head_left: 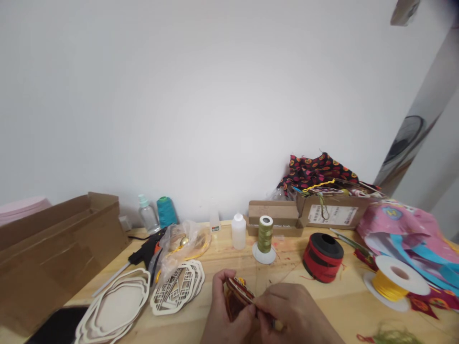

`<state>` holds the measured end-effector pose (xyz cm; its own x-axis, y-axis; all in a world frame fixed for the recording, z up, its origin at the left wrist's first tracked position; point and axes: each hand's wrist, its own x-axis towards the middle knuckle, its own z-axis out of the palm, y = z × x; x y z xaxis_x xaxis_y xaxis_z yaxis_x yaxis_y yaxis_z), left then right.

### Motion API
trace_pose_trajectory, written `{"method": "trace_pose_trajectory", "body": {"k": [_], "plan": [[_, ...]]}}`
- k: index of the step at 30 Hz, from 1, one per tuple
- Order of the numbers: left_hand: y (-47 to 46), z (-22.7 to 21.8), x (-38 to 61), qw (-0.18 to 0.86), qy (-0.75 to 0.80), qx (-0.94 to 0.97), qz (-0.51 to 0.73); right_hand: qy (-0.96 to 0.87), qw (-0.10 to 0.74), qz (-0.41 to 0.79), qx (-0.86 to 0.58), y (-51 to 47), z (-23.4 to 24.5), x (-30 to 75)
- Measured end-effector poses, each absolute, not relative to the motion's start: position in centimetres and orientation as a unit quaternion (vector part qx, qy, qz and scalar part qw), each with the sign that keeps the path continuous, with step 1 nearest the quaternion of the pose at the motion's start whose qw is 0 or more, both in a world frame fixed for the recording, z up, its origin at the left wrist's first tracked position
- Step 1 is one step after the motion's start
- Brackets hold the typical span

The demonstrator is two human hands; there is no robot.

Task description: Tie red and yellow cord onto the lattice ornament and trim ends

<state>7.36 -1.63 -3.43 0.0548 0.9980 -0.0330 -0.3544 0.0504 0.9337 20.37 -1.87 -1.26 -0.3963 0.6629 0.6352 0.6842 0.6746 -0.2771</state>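
Observation:
Low in the head view, both hands meet over the wooden table [322, 301]. My left hand [224, 317] is closed round a small flat red and gold ornament [237, 295], holding it by its edge. My right hand [292, 313] pinches the ornament's right side, fingers pressed together; a thin tool or needle may be in them, too small to make out. Just left of the hands lie pale laser-cut wooden lattice pieces [177, 289] and stacked wooden frames [116, 308].
A green-gold thread spool [265, 236], a red ribbon spool [322, 258] and a yellow cord spool [392, 284] stand right of centre. A white glue bottle [238, 231], glue gun [147, 251], cardboard boxes [53, 248], patterned fabric [317, 172] and a pink bag [405, 229] line the back.

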Motion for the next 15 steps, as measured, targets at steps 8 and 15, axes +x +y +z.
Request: {"method": "trace_pose_trajectory", "body": {"k": [8, 15], "plan": [[-1.69, -3.49, 7.16, 0.628, 0.417, 0.362, 0.548, -0.839, 0.368, -0.022, -0.4, -2.03, -1.33, 20.11], [-1.76, -3.71, 7.38, 0.703, 0.379, 0.286, 0.529, -0.84, 0.36, -0.003, -0.407, -2.21, -0.69, 19.81]]}}
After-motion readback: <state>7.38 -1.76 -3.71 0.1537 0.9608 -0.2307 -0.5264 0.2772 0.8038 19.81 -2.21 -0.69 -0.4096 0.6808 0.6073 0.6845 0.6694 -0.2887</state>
